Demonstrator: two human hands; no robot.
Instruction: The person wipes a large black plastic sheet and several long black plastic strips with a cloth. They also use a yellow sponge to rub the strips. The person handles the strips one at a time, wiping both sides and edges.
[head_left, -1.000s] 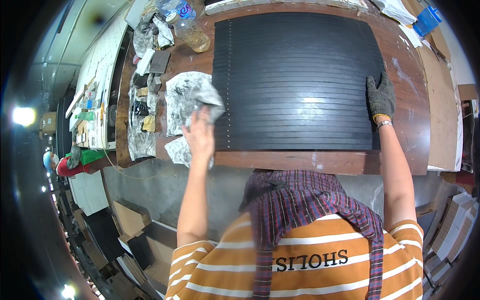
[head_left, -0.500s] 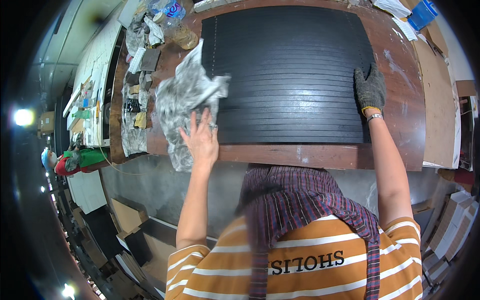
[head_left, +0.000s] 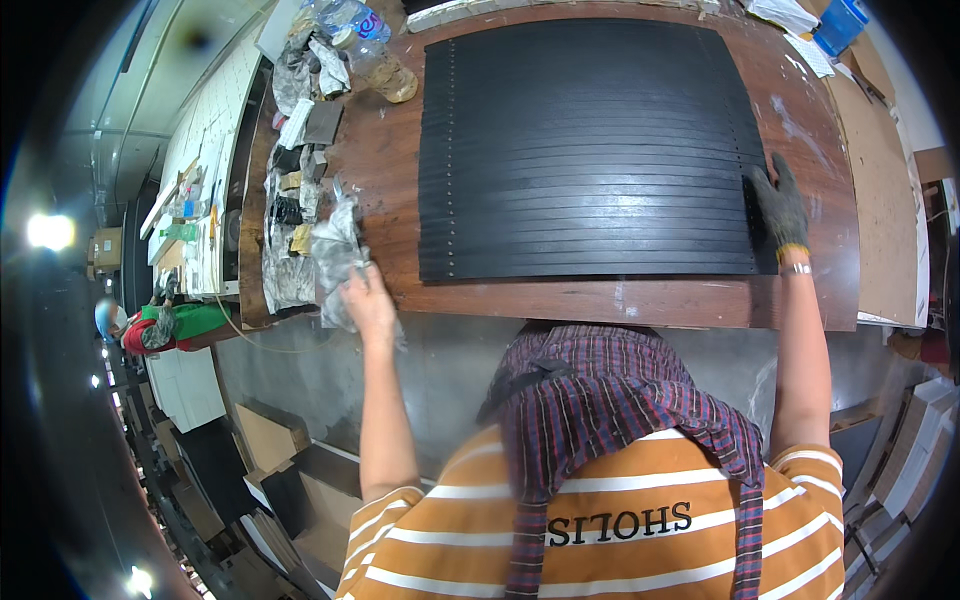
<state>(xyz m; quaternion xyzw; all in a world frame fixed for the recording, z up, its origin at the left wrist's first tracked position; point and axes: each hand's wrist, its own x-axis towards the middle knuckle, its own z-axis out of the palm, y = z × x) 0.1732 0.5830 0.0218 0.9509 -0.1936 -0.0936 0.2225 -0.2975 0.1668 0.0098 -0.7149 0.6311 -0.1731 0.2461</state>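
A black slatted panel lies flat on the brown table, with a row of small holes along its left edge. My bare left hand is closed on a smudged grey-white rag at the table's left front, apart from the panel. Part of the rag droops over the front edge and looks blurred. In a dark knitted glove, my right hand rests by the panel's right edge with its thumb spread from the fingers. Nothing is held in it.
Along the table's left side lie a stained cloth and several small blocks. Behind them are plastic bottles. A blue container stands at the far right. Another person works at a bench on the left.
My left hand has pulled the rag leftward off the panel's edge, and the rag is now bunched up. My right hand has shifted slightly right; the panel sits a little further right.
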